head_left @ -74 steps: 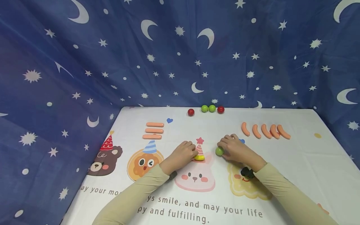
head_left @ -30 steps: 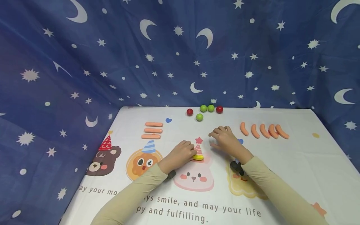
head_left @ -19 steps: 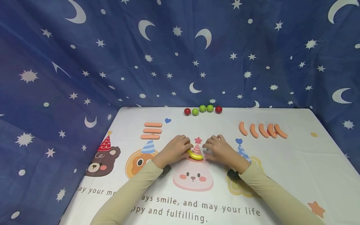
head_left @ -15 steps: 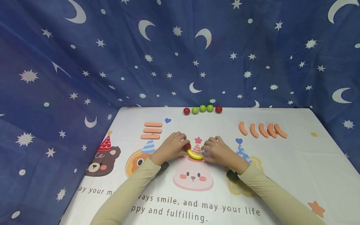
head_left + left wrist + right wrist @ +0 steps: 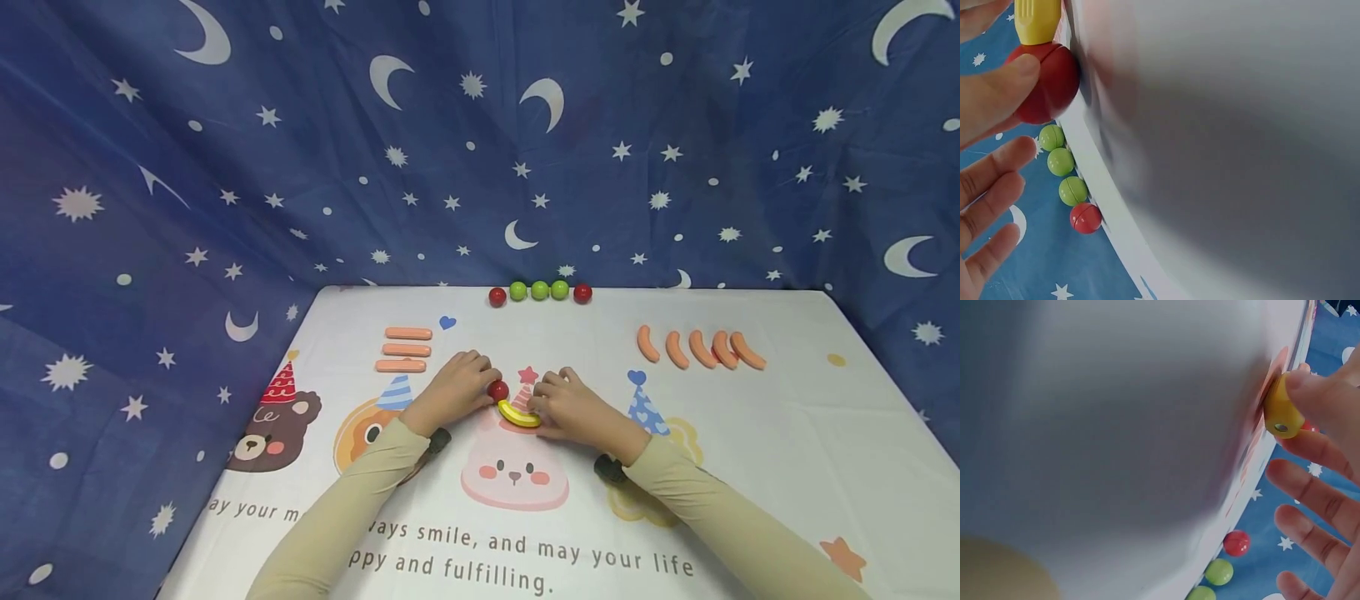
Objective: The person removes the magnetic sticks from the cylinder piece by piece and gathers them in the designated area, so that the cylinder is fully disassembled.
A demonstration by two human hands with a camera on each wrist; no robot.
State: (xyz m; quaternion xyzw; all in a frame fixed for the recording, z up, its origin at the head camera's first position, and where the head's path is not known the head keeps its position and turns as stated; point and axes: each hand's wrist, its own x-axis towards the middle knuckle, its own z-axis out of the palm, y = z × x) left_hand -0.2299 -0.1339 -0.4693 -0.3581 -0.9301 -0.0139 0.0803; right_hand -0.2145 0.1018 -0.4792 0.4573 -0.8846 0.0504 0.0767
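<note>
A glossy red ball (image 5: 498, 391) with a seam sits between the thumb and index finger of my left hand (image 5: 454, 392), which pinches it. Touching that ball is one end of a yellow curved toy banana (image 5: 519, 415), lying over the printed party hat on the white cloth. My right hand (image 5: 573, 410) pinches the banana's other end; in the right wrist view the yellow end (image 5: 1284, 411) shows a small metal disc, with thumb and index finger around it. The remaining fingers of both hands are spread loosely.
Along the back edge stand two red balls (image 5: 582, 293) and three green balls (image 5: 540, 290). Three straight toy sausages (image 5: 407, 350) lie at left, several curved ones (image 5: 702, 349) at right. A blue star-patterned curtain (image 5: 480, 167) rises behind the table (image 5: 787, 467).
The right hand let go of a green ball, which rolled back into the row, then moved left and pinched the banana. The left hand shifted from the banana to a red ball beside it.
</note>
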